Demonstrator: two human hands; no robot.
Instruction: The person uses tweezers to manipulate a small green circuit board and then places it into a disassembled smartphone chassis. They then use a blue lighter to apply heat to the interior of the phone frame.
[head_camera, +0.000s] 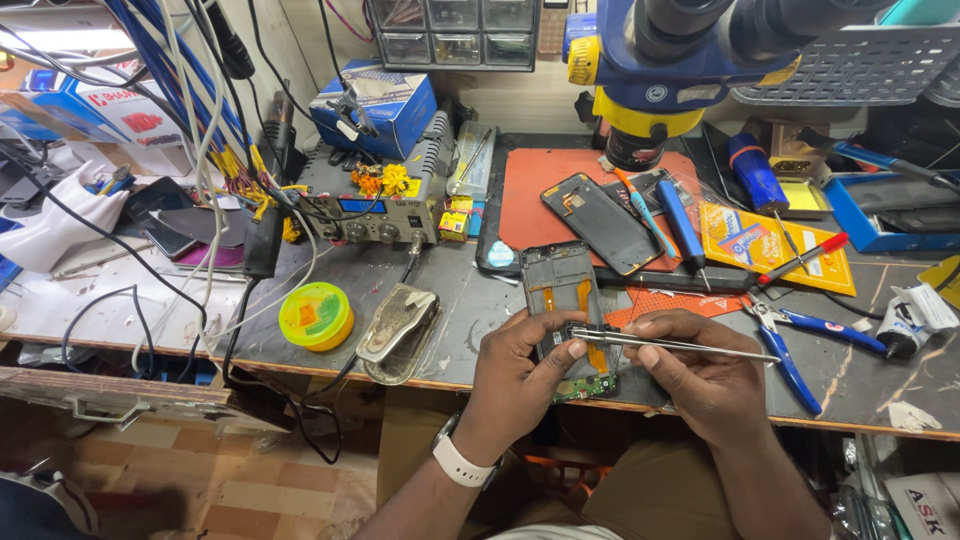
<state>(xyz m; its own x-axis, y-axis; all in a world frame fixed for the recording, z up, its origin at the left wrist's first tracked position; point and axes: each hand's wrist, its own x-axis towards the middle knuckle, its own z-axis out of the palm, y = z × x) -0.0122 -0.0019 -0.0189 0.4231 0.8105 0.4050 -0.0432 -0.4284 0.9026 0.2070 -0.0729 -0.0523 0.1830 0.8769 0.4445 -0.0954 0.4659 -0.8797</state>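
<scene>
My left hand (515, 375) grips the lower left side of an opened phone frame (562, 290), its back off, with a small green circuit board showing at the bottom end. My right hand (705, 375) holds metal tweezers (665, 343) lying almost level, their tips pointing left onto the middle of the phone frame. The phone rests over the front edge of the dark workbench (450, 300). A white watch band sits on my left wrist.
Behind lie a red mat (525, 205) with a detached phone screen (598, 222) and blue screwdrivers (682, 228). Blue-handled pliers (800, 345), a red pen, a yellow-green round tin (316, 316), a metal stand (398, 330), a power supply (375, 205), hanging cables and a microscope (650, 70) surround the spot.
</scene>
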